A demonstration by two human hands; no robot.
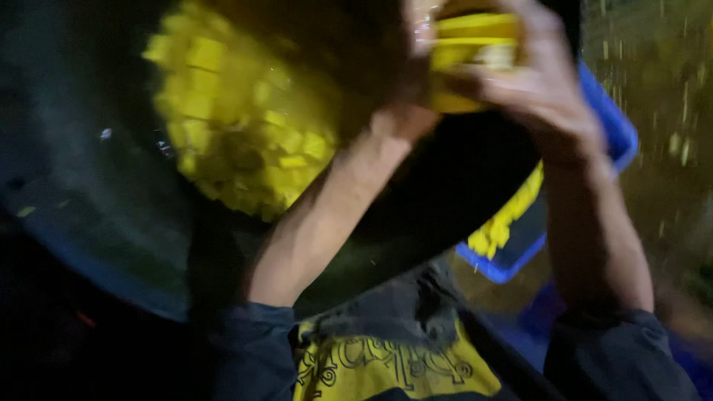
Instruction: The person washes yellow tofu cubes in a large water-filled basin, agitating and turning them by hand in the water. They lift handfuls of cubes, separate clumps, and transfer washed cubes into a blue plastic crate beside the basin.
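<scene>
Both my hands are raised at the top of the head view, closed around a yellow chunk [468,59] between them. My right hand [546,89] wraps it from the right. My left hand [412,96] presses it from the left, mostly in shadow. Below and to the left, a heap of yellow cubes [238,126] lies inside a large dark round pan [111,208]. The picture is blurred by motion.
A blue crate [512,263] with more yellow pieces [505,219] stands behind my right forearm. The ground at the right [661,111] is speckled with small yellow bits. My dark sleeves and a yellow-printed shirt [386,367] fill the bottom edge.
</scene>
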